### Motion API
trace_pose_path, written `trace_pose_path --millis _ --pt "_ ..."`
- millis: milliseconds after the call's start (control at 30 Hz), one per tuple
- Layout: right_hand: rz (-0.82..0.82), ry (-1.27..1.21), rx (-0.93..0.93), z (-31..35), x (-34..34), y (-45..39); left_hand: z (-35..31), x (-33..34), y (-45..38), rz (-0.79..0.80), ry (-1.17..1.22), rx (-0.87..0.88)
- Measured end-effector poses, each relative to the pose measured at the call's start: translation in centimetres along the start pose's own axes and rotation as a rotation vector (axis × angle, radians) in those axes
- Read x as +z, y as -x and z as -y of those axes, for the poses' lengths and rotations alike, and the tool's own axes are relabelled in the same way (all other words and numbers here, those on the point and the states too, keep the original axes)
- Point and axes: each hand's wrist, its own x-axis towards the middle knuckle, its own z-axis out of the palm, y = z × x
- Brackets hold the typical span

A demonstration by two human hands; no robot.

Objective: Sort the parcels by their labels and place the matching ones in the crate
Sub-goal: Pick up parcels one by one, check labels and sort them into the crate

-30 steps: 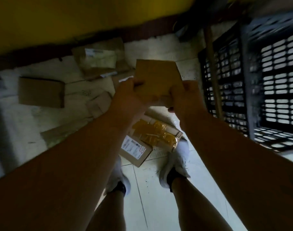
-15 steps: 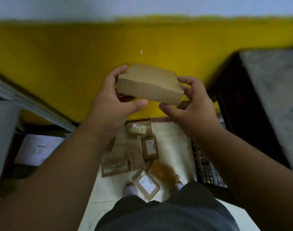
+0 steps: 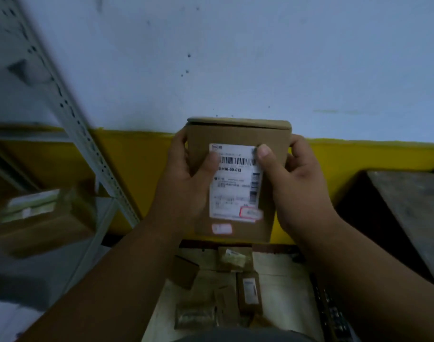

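Note:
A brown cardboard parcel (image 3: 238,134) is held up in front of the wall with its white shipping label (image 3: 235,191) and barcode facing me. My left hand (image 3: 188,183) grips its left side, thumb lying on the label. My right hand (image 3: 294,181) grips the right side, thumb pressed on the label's top right corner. Several other parcels (image 3: 248,290) lie on the floor below, some with labels up. A strip of the dark slatted crate (image 3: 330,314) shows at the lower right, mostly hidden by my right forearm.
A grey metal rack (image 3: 70,104) stands at the left, with a labelled cardboard box (image 3: 38,218) on its shelf. A dark grey block-like surface (image 3: 413,218) fills the right side. The wall ahead is yellow below and white above.
The parcel has been raised and turned over, so its labelled face now points at me instead of a plain side. My view has tilted up toward the wall.

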Motion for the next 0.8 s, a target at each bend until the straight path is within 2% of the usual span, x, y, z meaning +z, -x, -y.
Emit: trace_pose_path --millis 67,167,333,467,600,800 --pt "-0.037 -0.163 0.053 1.9 1.1 0.0 -1.0 -0.7 0.1 0.037 0.023 -0.033" --pt "-0.049 -0.238 0.053 4.1 2.0 -0.5 -2.2 -1.8 0.3 0.039 0.041 -0.06" --pt "0.126 -0.059 0.13 4.0 2.9 0.7 -4.0 -2.9 0.6 -0.153 0.069 -0.044" --pt "0.051 0.017 0.04 4.1 2.3 1.4 -5.1 -2.6 1.2 -0.1 0.047 -0.044" --pt "-0.033 -0.055 -0.046 6.5 0.5 1.1 -6.4 -1.2 2.2 0.027 0.072 -0.004" --pt "-0.012 -0.144 -0.104 8.4 -2.4 2.3 -8.3 1.7 4.4 -0.031 0.082 0.065"
